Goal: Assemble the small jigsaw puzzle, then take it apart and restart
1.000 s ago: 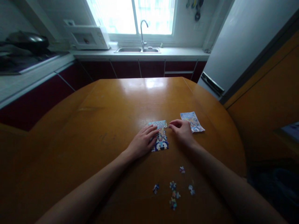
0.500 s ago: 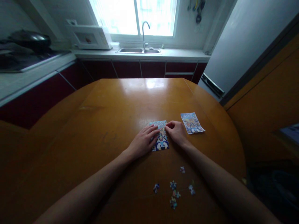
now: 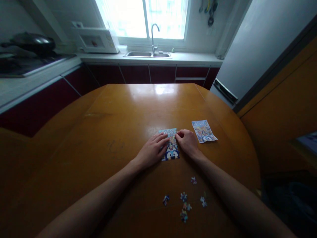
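Observation:
A small colourful jigsaw puzzle (image 3: 170, 148) lies partly assembled on the round wooden table (image 3: 119, 125). My left hand (image 3: 151, 152) rests flat on its left side, fingers spread. My right hand (image 3: 187, 142) is at the puzzle's right edge, its fingertips pinched together over the upper right corner; whether a piece is between them is hidden. Several loose puzzle pieces (image 3: 185, 201) lie scattered on the table nearer to me. A printed picture card (image 3: 203, 131) lies to the right of my right hand.
Behind the table runs a kitchen counter with a sink and tap (image 3: 148, 53), a white microwave (image 3: 95, 40) and a stove with a dark pan (image 3: 32, 41) at the left. A grey fridge (image 3: 247, 49) stands at the right.
My right hand moved left from beside the picture card to the puzzle's upper right corner. The notch at that corner no longer shows. My left hand stayed on the puzzle.

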